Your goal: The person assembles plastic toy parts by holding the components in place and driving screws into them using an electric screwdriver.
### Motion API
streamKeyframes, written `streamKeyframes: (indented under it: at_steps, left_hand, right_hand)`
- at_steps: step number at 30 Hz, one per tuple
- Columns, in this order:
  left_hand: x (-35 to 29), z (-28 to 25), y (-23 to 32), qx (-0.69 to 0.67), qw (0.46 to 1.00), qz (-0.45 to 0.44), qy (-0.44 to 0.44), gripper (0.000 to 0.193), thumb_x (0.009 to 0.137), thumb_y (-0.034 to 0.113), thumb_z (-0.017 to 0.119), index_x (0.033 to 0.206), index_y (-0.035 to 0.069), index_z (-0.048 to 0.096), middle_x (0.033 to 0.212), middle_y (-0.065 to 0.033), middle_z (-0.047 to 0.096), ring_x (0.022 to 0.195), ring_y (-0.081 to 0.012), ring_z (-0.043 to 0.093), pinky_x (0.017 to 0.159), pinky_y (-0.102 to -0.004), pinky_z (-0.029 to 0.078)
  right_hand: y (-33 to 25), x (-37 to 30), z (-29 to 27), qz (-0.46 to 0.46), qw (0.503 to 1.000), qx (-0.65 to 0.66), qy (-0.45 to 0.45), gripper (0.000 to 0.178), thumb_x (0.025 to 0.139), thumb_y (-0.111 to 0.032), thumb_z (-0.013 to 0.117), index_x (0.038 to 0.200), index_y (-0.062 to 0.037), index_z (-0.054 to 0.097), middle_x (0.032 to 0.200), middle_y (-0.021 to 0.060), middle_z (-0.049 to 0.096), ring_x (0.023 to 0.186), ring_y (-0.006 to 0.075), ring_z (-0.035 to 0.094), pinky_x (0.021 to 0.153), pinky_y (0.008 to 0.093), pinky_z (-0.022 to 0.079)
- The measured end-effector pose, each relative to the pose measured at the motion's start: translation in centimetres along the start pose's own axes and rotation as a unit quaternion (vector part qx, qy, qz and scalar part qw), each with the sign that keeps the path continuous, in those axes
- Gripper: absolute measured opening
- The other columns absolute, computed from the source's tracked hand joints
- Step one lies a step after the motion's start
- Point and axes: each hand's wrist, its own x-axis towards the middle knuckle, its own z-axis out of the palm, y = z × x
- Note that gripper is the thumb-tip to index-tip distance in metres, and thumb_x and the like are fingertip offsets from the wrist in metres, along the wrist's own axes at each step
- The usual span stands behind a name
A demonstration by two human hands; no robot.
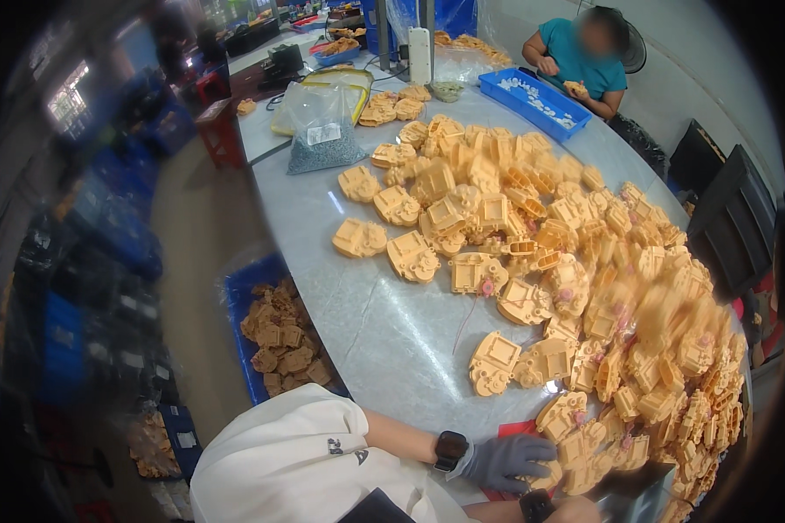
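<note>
My left hand (508, 462), in a grey glove with a black watch (451, 450) on its wrist, has its fingers curled over a yellow-orange plastic housing (545, 475) near the front edge of the table. My right hand (577, 510) is bare and lies close beside it at the lower edge. A black band or device sits at its wrist, and its fingers are mostly cut off from view. A red sheet (516, 430) shows partly beneath the left hand. Just beyond, more matching housings (563, 414) lie against a large heap (645, 305).
A grey table (384, 327) carries the heap. A clear bag of small metal pieces (324, 146) stands at the far left. Beyond sits a blue tray of white parts (536, 103); a person in teal (576, 57) works there. Left below, a blue crate (251, 362) holds housings.
</note>
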Motion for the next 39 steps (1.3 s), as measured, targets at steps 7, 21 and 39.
streamKeyframes:
  at_steps: [7, 21, 39]
  left_hand:
    - [-0.1, -0.4, 0.0, 0.005, 1.000, -0.001, -0.004, 0.035, 0.080, 0.024, 0.063, 0.106, 0.003, 0.054, 0.118, -0.0202, 0.048, 0.114, -0.0396, 0.044, 0.093, -0.0469, 0.039]
    - [-0.2, -0.6, -0.4, 0.017, 0.999, -0.007, -0.028, 0.037, 0.081, 0.021, 0.064, 0.113, 0.004, 0.054, 0.126, -0.0202, 0.047, 0.119, -0.0388, 0.044, 0.095, -0.0450, 0.041]
    - [3.0, -2.2, -1.2, 0.012, 0.991, -0.013, -0.132, 0.047, 0.070, 0.019, 0.073, 0.112, 0.007, 0.056, 0.122, -0.0191, 0.049, 0.109, -0.0376, 0.050, 0.092, -0.0428, 0.043]
  right_hand:
    - [-0.2, -0.8, 0.9, 0.003, 1.000, -0.006, 0.024, 0.009, 0.086, -0.012, 0.055, 0.080, -0.0064, 0.058, 0.056, -0.0007, 0.043, 0.044, 0.0134, 0.044, 0.041, 0.0268, 0.031]
    - [-2.5, -2.6, 0.9, 0.066, 0.992, -0.065, 0.089, 0.010, 0.081, -0.006, 0.055, 0.071, -0.0024, 0.057, 0.065, 0.0119, 0.058, 0.051, 0.0220, 0.055, 0.050, 0.0317, 0.049]
    - [-11.9, -5.0, 17.5, 0.155, 0.278, -0.601, 0.733, 0.046, 0.075, -0.005, 0.058, 0.118, -0.0018, 0.041, 0.068, 0.0039, 0.047, 0.056, 0.0151, 0.049, 0.060, 0.0314, 0.042]
